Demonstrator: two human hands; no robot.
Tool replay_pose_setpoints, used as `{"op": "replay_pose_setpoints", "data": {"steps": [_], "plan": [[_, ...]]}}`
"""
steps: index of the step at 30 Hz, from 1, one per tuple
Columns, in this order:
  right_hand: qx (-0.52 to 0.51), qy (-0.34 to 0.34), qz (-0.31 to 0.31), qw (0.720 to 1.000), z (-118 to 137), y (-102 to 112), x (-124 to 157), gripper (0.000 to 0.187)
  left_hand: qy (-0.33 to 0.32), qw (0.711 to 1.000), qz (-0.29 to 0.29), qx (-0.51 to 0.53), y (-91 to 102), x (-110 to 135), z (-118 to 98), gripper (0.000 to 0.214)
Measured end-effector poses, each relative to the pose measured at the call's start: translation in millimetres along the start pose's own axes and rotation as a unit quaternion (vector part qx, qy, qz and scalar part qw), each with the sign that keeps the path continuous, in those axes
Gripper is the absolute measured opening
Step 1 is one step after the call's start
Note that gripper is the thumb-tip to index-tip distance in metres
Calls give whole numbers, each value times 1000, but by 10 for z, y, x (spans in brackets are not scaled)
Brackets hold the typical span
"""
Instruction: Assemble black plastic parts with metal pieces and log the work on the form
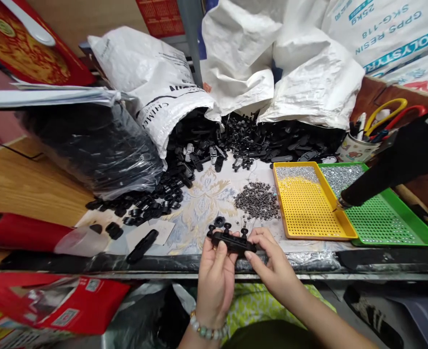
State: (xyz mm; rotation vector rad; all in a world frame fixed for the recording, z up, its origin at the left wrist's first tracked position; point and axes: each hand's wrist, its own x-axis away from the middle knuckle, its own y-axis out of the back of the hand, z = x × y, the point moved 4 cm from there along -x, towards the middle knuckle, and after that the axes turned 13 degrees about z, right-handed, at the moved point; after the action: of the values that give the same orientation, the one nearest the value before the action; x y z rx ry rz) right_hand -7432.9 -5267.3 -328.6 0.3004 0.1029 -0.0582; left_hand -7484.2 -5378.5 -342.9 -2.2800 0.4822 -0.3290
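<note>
Just above the table's front edge, a long black plastic part [232, 241] with several small knobbed pegs on top is held between both hands. My left hand [217, 271] grips its left end and middle, thumb across the near side. The fingers and thumb of my right hand [268, 254] close on its right end. A small black ring [219, 221] shows right behind the part. Left of my hands, another long black part [143, 245] lies over pieces of white paper [165, 231]. Beyond my hands is a pile of tiny metal pieces [258, 201].
A yellow tray [308, 213] and a green tray [399, 218] of small silvery pieces stand right, under a black hanging tool [381, 165]. White sacks [243, 53] spill black parts at the back. A plastic-wrapped black bundle [101, 150] and black rings [152, 206] sit left.
</note>
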Motion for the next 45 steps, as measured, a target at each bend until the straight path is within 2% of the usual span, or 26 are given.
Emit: {"op": "replay_pose_setpoints", "data": {"steps": [7, 11, 14, 20, 22, 25, 29, 31, 33, 35, 36, 38, 39, 40, 41, 43, 44, 45], "plan": [[-16, -8, -16, 1000, -38, -5, -1, 7, 5, 1000, -8, -2, -16, -3, 3, 16], [-24, -10, -14, 1000, -83, -2, 6, 9, 7, 999, -43, 12, 8, 18, -8, 13], [-24, -7, -14, 1000, -99, 21, 14, 8, 5, 999, -44, 3, 7, 31, -18, 12], [82, 44, -23, 995, 55, 63, 70, 11, 24, 999, -40, -3, 23, 27, 37, 15], [89, 55, -27, 994, 92, 83, 84, 11, 27, 999, -35, -9, 20, 34, 62, 17], [43, 40, -34, 998, 54, 118, 78, 10, 19, 996, -8, -88, -18, 78, 69, 21], [31, 18, -39, 999, -64, 77, 56, 10, 23, 965, 12, -262, -82, 153, 67, 37], [72, 13, -52, 996, -93, 44, 81, 10, 30, 950, 11, -309, -93, 165, 74, 39], [172, 19, -64, 983, -48, 69, 151, 10, 42, 946, 8, -321, -87, 156, 91, 40], [296, 54, -96, 949, 102, 224, 262, 17, 61, 952, 17, -301, -85, 136, 121, 43], [346, 77, -142, 924, 212, 375, 327, 24, 73, 957, 28, -280, -92, 125, 144, 43], [390, 131, -298, 861, 466, 792, 464, 39, 105, 967, 56, -226, -132, 105, 210, 42], [376, 162, -406, 817, 584, 1031, 535, 45, 127, 969, 72, -199, -167, 96, 254, 41], [343, 197, -470, 790, 668, 1248, 564, 50, 151, 969, 90, -176, -212, 86, 304, 41], [280, 173, -480, 813, 680, 1466, 509, 50, 171, 966, 107, -161, -265, 73, 354, 41], [144, 112, -418, 890, 604, 1792, 283, 33, 197, 959, 140, -150, -382, 33, 449, 39], [81, 87, -384, 915, 536, 1897, 160, 29, 203, 956, 153, -149, -436, 6, 488, 37], [32, 80, -363, 928, 469, 1972, 46, 27, 207, 954, 160, -149, -482, -24, 522, 34]]}}
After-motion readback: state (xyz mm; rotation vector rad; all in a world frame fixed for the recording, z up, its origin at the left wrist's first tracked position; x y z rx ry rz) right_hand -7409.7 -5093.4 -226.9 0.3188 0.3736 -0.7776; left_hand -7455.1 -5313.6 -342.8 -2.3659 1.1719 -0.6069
